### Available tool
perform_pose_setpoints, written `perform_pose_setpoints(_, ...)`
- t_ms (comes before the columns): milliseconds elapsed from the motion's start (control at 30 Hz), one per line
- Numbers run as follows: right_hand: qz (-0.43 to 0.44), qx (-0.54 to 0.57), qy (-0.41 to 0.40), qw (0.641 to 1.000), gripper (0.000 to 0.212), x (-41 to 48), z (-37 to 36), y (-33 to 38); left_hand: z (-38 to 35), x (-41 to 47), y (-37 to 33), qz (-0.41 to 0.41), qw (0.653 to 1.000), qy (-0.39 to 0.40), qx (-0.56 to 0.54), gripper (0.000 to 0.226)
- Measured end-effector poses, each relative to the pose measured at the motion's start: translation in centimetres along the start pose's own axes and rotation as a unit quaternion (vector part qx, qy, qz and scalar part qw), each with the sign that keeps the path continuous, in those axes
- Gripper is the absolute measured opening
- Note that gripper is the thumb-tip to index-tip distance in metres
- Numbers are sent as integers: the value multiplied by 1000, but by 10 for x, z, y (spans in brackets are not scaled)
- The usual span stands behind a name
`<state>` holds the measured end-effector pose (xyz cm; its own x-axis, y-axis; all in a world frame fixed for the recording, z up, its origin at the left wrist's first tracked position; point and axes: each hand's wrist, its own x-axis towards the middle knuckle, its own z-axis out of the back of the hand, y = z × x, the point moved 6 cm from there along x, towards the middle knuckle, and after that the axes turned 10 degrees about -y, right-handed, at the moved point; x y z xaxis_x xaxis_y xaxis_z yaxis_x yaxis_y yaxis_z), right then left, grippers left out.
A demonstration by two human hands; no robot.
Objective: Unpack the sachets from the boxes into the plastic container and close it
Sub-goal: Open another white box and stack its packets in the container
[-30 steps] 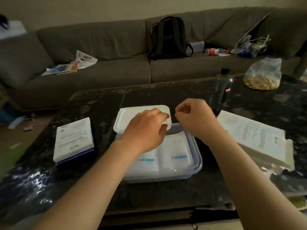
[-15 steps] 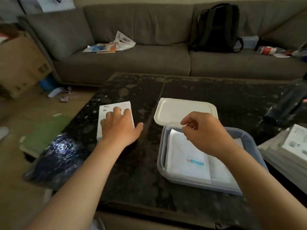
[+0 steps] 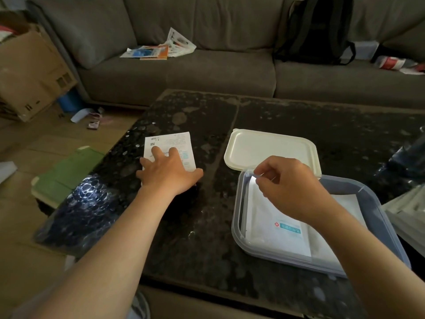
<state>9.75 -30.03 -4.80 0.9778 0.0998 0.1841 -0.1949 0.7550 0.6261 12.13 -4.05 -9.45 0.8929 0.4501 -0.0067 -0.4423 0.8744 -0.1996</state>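
The left hand (image 3: pixel 167 171) lies spread flat on the white box (image 3: pixel 181 140) at centre-left of the frame, fingers straight, not yet gripping. It should wrap the box's edges and lift it off the dark surface (image 3: pixel 207 226) toward the plastic container (image 3: pixel 236 217) at lower right. The right hand (image 3: pixel 292 187) pinches the far corner of the top sachet (image 3: pixel 276 236) in that container (better released, with the stack pressed flat). The lid (image 3: pixel 264 148) rests against the far rim, so the box should come in from the near side.
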Motion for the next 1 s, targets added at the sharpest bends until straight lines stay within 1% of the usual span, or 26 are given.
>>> perform_pose_setpoints(133,3,0,7,1000,13,-1,-2,2,14,-5,-7,8,999,-42,-14,92)
perform_pose_setpoints(233,1,7,16,1000,12,-3,-4,4,27,-12,-18,9,997,-65,-46,88)
perform_pose_setpoints(333,-14,40,25,999,13,-4,-6,5,41,-21,-30,6,990,-74,-121,82)
perform_pose_setpoints(400,-38,93,34,994,17,-5,-6,7,51,-29,-41,-12,982,-71,-177,79)
perform_pose_setpoints(467,-87,195,50,976,26,-7,-5,9,59,-41,-54,-41,973,-71,-217,80)
perform_pose_setpoints(500,-121,255,60,958,30,-9,-4,10,63,-48,-62,-61,969,-77,-228,81)
perform_pose_setpoints(600,-217,415,87,879,34,-12,-1,9,69,-72,-88,-142,955,-110,-235,81)
perform_pose_setpoints(667,-237,486,100,835,34,-12,3,7,67,-88,-103,-197,943,-135,-230,86)
perform_pose_setpoints(733,-232,531,94,810,33,-12,8,4,63,-101,-114,-238,934,-152,-217,89)
perform_pose_setpoints(800,-232,542,67,805,31,-10,15,-5,59,-109,-122,-263,929,-159,-206,87)
perform_pose_setpoints(900,-263,533,23,804,32,-10,23,-22,53,-116,-131,-295,920,-140,-216,84)
perform_pose_setpoints(933,-270,526,14,806,33,-9,26,-27,53,-116,-132,-299,917,-128,-231,82)
perform_pose_setpoints(1000,-265,503,12,823,38,-8,34,-35,51,-108,-130,-289,912,-102,-271,74)
